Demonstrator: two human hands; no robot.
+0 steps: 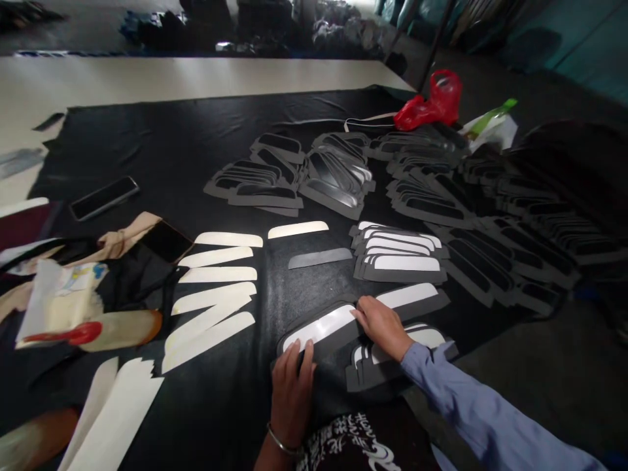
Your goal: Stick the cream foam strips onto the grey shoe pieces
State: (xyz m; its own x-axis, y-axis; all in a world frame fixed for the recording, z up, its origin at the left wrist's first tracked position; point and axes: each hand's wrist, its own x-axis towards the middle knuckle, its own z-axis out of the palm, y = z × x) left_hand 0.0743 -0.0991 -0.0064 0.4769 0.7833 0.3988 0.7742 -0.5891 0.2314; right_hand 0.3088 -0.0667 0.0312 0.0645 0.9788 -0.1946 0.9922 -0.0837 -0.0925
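Observation:
A flat dark grey cut piece with a white strip (321, 327) on it lies in front of me on the black sheet. My left hand (294, 386), with a bangle at the wrist, rests its outstretched fingers on the strip's left end. At the strip's right end my right hand (385, 324) has thumb and fingers closed on the edge; their undersides are hidden. Beyond that hand lies another grey piece with a white strip (412, 297). More such pieces (405, 252) are stacked behind it, and others (432, 338) lie partly under my right forearm.
Loose cream strips (216, 275) lie left of the work, near a bottle (122, 329) and larger cream pieces (118, 412). A phone (104, 198) sits farther back. Piles of grey pieces (328, 170) spread across the far side, with a red plastic bag (441, 98) behind.

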